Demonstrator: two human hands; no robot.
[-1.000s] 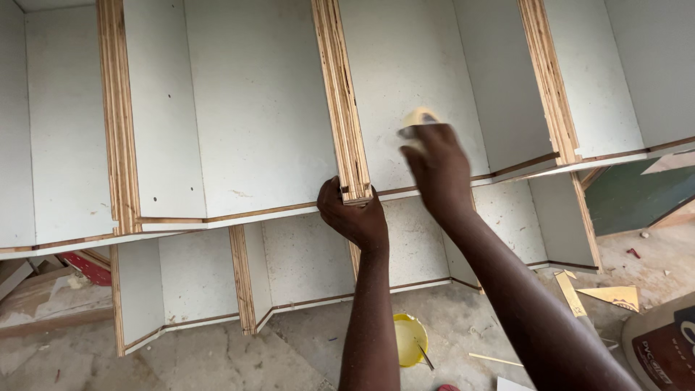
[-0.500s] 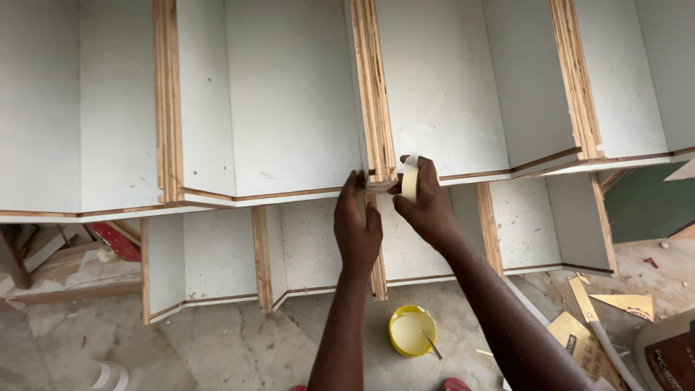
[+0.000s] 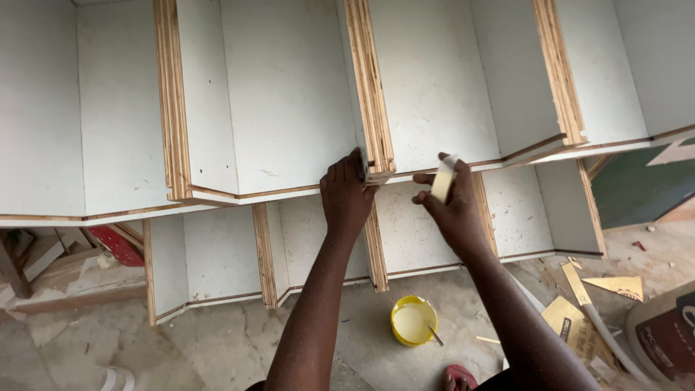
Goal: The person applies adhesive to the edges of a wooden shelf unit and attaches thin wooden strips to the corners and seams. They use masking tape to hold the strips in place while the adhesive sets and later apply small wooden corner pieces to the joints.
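Right hand [image 3: 455, 210] with tape roll [image 3: 442, 177] drawn away from plywood edge [image 3: 371, 108]; left hand [image 3: 347, 195] now gripping panel end.

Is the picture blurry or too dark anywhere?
Head view: soft, even daylight, no glare; the white boards look sharp, and so do both hands, left and right. The yellow tub on the floor is clear too; shadows are only faint.
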